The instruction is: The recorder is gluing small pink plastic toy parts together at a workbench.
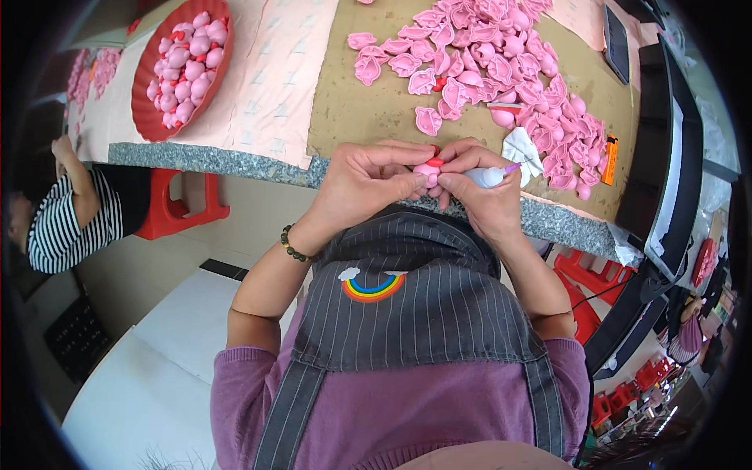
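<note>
Near the granite table edge, my left hand (362, 182) and my right hand (487, 192) meet, fingertips closed around one small pink rounded plastic piece (428, 170) with a red part (435, 161) on top. Thumbs and forefingers of both hands pinch it. Tucked in my right hand is also a small whitish squeeze bottle (487, 178), its thin purple tip pointing right toward a crumpled white cloth (521, 153). My fingers cover part of the piece. Beyond my hands, many loose pink moulded parts (501, 69), some ball-shaped and some shell-like, lie heaped on brown board (345, 102).
A red fluted tray (142, 90) of pink-and-red pieces stands at the far left. An orange-handled tool (609, 160) and a dark phone (616, 45) lie right of the heap. Red stools (160, 205) stand below the table. A person in striped sleeves (70, 219) sits left.
</note>
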### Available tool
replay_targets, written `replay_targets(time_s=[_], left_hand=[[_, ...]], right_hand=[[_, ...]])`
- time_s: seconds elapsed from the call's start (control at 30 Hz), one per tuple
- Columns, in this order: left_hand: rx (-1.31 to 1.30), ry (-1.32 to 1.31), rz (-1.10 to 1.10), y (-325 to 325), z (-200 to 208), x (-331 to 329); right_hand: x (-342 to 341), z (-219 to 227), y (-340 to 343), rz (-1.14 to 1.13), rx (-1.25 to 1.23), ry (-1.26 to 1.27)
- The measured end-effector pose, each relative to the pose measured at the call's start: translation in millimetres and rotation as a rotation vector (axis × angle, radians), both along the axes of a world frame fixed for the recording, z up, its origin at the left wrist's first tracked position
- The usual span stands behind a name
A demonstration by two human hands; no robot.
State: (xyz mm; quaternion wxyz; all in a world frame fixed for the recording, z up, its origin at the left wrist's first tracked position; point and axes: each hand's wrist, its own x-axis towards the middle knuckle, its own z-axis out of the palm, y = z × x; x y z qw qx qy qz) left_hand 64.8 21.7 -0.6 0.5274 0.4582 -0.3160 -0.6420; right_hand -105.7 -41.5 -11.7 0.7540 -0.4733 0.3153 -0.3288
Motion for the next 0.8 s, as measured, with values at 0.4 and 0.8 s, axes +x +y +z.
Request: replay_targets(time_s=[0.4, 0.8], left_hand=[[0.114, -0.023, -0.132, -14.4, 0.2, 9.6], [0.133, -0.027, -0.176, -18.3, -5.4, 10.5]], right_hand=[[-2.5, -5.4, -4.0, 0.008, -0.007, -0.031], [-5.4, -3.3, -7.0, 0.103, -0.098, 0.056]])
